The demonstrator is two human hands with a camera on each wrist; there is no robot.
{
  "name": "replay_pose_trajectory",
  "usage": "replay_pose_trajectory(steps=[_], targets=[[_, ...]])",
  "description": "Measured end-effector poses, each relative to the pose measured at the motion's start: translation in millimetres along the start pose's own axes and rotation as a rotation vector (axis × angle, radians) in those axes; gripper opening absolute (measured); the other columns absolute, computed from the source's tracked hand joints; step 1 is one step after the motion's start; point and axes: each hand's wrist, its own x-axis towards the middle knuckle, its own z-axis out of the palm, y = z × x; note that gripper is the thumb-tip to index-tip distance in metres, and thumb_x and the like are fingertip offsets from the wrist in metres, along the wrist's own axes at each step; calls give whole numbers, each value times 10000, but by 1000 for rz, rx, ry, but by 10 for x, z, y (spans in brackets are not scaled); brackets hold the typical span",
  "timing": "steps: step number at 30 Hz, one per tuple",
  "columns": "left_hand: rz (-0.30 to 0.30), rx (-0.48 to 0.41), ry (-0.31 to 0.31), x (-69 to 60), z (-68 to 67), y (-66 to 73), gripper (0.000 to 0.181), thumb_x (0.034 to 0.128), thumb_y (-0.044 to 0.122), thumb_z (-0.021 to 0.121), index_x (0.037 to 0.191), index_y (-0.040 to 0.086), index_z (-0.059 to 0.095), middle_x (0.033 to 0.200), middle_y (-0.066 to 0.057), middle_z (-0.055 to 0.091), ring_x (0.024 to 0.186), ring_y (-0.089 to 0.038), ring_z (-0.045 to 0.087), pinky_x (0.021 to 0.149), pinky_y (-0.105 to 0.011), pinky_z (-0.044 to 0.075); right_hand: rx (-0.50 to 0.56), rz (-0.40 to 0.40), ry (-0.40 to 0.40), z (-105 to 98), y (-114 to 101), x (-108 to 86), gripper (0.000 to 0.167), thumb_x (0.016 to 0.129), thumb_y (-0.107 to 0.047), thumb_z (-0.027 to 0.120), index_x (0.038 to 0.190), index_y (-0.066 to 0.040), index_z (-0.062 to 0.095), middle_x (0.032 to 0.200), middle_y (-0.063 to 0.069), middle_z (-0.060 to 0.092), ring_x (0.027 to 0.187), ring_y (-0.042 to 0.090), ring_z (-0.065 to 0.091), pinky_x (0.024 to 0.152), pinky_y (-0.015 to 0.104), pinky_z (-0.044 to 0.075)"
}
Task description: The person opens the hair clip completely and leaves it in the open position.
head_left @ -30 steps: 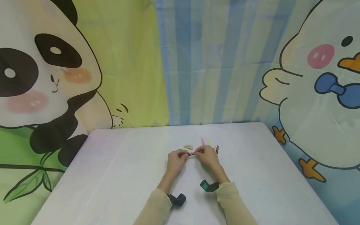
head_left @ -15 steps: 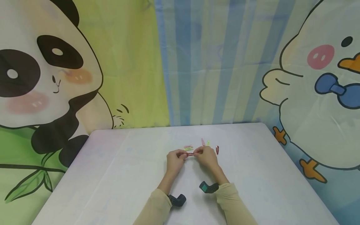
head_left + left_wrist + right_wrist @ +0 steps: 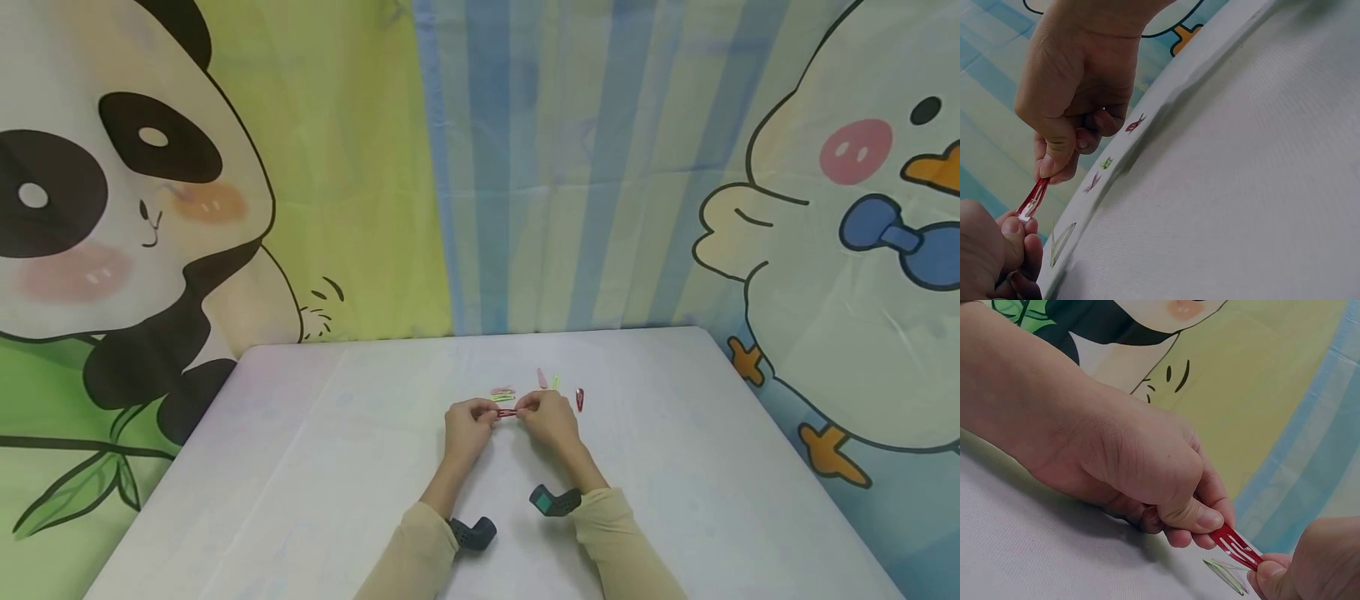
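One red hair clip (image 3: 507, 412) is held up between two grips: the left hand (image 3: 467, 427) pinches one end, the right hand (image 3: 555, 418) the other, so I'd call it unfinished. Already lying down are a pink clip (image 3: 502, 390) and a green clip (image 3: 503, 397) just beyond the left, with a second pink clip (image 3: 542, 378), second green clip (image 3: 555, 382) and second red clip (image 3: 580, 400) beyond or beside the right. Whether the held one is snapped open, I can't tell.

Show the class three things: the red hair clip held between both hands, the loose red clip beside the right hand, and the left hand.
Held red clip (image 3: 1235, 545), right wrist view: middle of its body.
Loose red clip (image 3: 580, 400), head view: mid-length.
Left hand (image 3: 467, 427), head view: back of hand.
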Motion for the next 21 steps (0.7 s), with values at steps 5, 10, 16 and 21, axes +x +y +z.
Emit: replay_pose_trajectory(steps=[5,10,16,21], targets=[[-15,-2,-6,-2,-11,11,131,826,-24,656,804,87,723,720,-45,686,584,-98,591,528,-213,468,4,-6,6,2,-10,-4,41,821,-162,702,795,-139,724,768,-16,682,674,148,516,593,277,357],[-14,-2,-9,-5,-17,17,129,826,-15,654,807,93,722,724,-32,685,591,-92,588,530,-214,466,11,6,5,10,-19,-9,56,826,-159,692,776,-161,717,770,-19,681,678,151,515,592,277,348],[-7,8,-13,-5,-12,15,136,820,-29,647,795,86,716,716,-35,681,592,-94,574,529,-206,463,22,3,-9,16,-17,-18,48,827,-135,692,788,-149,717,758,-9,671,666,151,518,592,274,359],[-8,12,-14,-4,0,6,145,814,-41,643,792,83,716,714,-35,680,587,-90,564,522,-200,455,31,1,-18,16,-8,-22,49,826,-120,691,799,-150,719,788,-1,683,684,156,520,611,279,366]])
